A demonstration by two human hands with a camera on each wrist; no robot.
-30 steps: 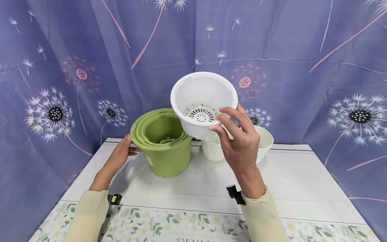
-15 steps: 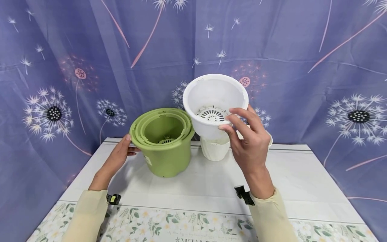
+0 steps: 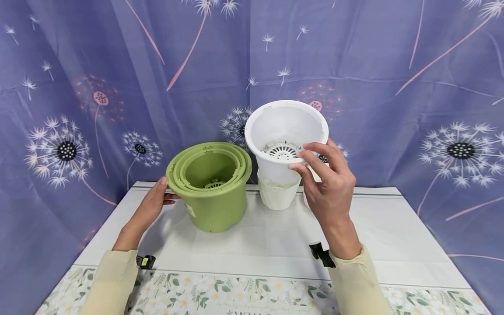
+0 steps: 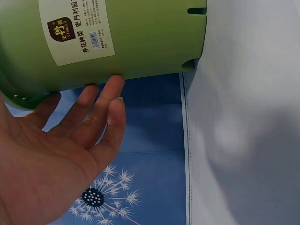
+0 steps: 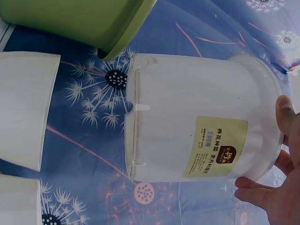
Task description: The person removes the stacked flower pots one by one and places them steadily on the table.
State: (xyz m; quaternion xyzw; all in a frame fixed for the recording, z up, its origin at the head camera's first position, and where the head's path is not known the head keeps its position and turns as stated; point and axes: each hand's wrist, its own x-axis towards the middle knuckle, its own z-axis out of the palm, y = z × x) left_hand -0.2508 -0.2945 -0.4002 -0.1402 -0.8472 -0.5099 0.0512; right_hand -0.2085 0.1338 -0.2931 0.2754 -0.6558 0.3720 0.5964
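Backdrop: blue-violet curtain point(image 3: 378, 109) with dandelion print, far side, left and right of the table.
Table: white cover point(image 3: 252, 253); floral strip point(image 3: 201, 295) along the near edge.
Green stack: outer green flowerpot point(image 3: 214, 214) stands on the table, left of centre, mouth up. Smaller green flowerpots point(image 3: 215, 162) nested inside; two inner rims countable. Slotted base point(image 3: 214, 185) visible deep in the innermost.
White flowerpot: held up off the table point(image 3: 287, 120), right of the green stack and just beside its rim. Mouth up, leaning to the near side. Pierced base point(image 3: 282, 151) inside.
Cream pots: left one point(image 3: 278, 199) on the table below the white flowerpot, fluted wall; right wrist view shows clear space between the two. Right one point(image 5: 18, 201) mostly hidden behind the right hand in the head view.
Right hand: point(image 3: 328, 186) pinches the white flowerpot's rim at its right near side, thumb outside and fingers over the edge. Cream sleeve point(image 3: 356, 280).
Left hand: point(image 3: 149, 208) fingers relaxed, tips touching the outer green flowerpot's left wall, thumb at the rim. Cream sleeve likewise.
Wrist gear: black device on the left wrist point(image 3: 145, 261), another on the right point(image 3: 322, 254).
Labels: yellow label point(image 5: 218, 147) on the white flowerpot, pale label point(image 4: 77, 33) on the outer green; both show "STANLEY" branding, fine print too small to read.
Notches: one at the outer green's foot point(image 4: 197, 10), one at the white's point(image 5: 140, 107).
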